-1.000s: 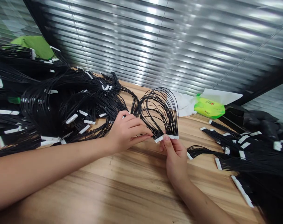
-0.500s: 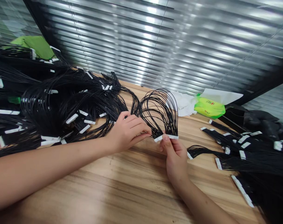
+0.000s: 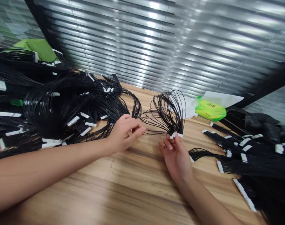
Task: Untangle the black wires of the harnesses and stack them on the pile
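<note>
In the head view, my right hand pinches white plastic connectors at the end of a looped black wire harness. The harness's thin wires fan up and to the left from the connectors. My left hand is closed, thumb against curled fingers, just left of the harness. A few wires run close to its fingertips, but what it pinches, if anything, is too small to make out. Beyond the left hand lies a big pile of black wire harnesses with white connectors.
More harnesses lie on the wooden table at the right, one reaching near my right wrist. Behind stand a green packet, crumpled white paper and a black bag. Metal blinds border the table's back edge.
My left hand has drawn slightly left, away from the connectors. My right hand has turned its palm upward, and the connectors in it have swung round, bunching the wire loops.
</note>
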The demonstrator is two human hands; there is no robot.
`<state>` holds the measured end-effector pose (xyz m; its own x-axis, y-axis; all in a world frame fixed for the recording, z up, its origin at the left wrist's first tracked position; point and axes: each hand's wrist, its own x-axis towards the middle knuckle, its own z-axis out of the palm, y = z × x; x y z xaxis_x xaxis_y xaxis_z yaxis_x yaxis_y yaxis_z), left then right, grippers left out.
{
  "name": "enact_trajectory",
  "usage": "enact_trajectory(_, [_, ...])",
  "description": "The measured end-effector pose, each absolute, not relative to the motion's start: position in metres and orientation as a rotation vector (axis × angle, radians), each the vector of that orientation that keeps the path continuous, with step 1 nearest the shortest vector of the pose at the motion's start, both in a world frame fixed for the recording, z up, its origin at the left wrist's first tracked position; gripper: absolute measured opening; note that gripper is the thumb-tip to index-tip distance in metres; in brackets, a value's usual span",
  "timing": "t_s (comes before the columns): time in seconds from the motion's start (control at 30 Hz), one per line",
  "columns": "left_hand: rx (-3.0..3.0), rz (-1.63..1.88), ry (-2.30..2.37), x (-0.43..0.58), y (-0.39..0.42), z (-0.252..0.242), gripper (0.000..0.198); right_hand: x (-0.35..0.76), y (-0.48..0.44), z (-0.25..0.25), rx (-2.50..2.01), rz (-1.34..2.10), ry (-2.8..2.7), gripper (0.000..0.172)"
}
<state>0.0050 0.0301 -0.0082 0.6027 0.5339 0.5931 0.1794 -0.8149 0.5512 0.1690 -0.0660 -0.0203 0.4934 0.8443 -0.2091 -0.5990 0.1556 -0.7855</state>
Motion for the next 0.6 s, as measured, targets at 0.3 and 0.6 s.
enact_trajectory(0.3, [2.262, 1.078, 0.697, 0.007, 0.033, -0.008, 0.014, 0.172, -0.071, -0.012, -0.802, 1.160, -0.338, 0.024])
enact_trajectory(0.6, [1.969, 0.996, 0.552, 0.013, 0.040, -0.026, 0.032, 0.162, -0.083, -0.008, -0.754, 1.443, -0.419, 0.028])
